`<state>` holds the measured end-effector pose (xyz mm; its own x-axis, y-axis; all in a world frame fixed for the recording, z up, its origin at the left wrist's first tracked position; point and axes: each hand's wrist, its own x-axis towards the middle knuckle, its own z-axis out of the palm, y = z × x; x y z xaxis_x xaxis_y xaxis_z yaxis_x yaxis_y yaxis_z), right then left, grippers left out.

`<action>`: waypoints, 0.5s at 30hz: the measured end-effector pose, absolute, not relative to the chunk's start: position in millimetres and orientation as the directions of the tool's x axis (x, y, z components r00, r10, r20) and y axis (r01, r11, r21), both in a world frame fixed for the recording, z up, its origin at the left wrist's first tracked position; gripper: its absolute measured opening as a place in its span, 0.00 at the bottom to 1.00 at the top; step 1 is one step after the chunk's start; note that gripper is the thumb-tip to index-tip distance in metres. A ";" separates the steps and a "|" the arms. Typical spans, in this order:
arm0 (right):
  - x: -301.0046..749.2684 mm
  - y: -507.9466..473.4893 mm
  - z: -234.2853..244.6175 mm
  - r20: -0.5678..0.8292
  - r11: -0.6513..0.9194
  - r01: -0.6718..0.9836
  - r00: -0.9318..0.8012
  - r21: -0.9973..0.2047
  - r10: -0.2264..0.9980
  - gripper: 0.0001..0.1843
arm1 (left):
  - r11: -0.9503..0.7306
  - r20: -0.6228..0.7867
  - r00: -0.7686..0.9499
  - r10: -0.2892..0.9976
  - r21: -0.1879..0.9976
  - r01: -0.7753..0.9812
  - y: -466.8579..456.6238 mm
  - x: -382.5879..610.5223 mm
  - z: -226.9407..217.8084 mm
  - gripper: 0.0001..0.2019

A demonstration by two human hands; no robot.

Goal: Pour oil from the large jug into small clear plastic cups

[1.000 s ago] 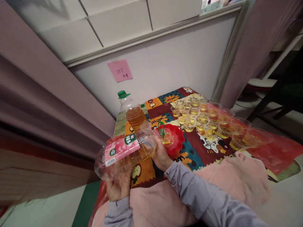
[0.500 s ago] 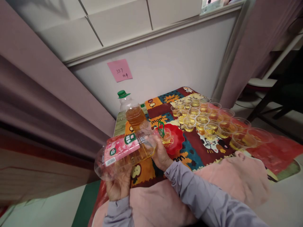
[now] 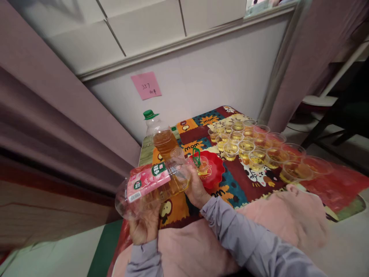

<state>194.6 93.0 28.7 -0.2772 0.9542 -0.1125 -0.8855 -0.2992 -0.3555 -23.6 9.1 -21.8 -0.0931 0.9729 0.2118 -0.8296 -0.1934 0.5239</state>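
Note:
A large clear bottle (image 3: 152,182) with a pink label lies tilted in my two hands, its neck end toward the red plate. Amber liquid is pooled in the neck-side half. My left hand (image 3: 144,227) supports it from below near the base. Around the neck end is my right hand (image 3: 197,188), fingers wrapped on it. Just past that hand, a green plastic loop (image 3: 196,157) shows by a clear cup (image 3: 203,165) on the red scalloped plate (image 3: 217,175). The bottle's mouth is hidden behind my right hand.
Behind stands another bottle (image 3: 165,140) of amber liquid with a green cap (image 3: 150,114). Several clear cups (image 3: 246,148) with yellow liquid stand in rows at the right of the patterned tablecloth (image 3: 190,217). A pink note (image 3: 146,85) is on the wall.

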 end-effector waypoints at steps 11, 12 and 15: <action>194.3 92.4 25.8 -0.118 -0.311 -0.871 -0.288 -0.381 0.950 0.23 | -0.224 0.060 -0.256 0.965 0.693 -0.685 4.8 -13.2 -16.1 0.32; 194.6 92.3 26.0 -0.124 -0.303 -0.868 -0.277 -0.394 0.953 0.23 | -0.208 0.030 -0.267 0.963 0.712 -0.671 4.4 -12.2 -15.5 0.31; 194.5 92.2 26.2 -0.145 -0.248 -0.856 -0.204 -0.454 0.968 0.22 | -0.173 -0.057 -0.340 0.939 0.776 -0.607 5.4 -11.3 -18.7 0.29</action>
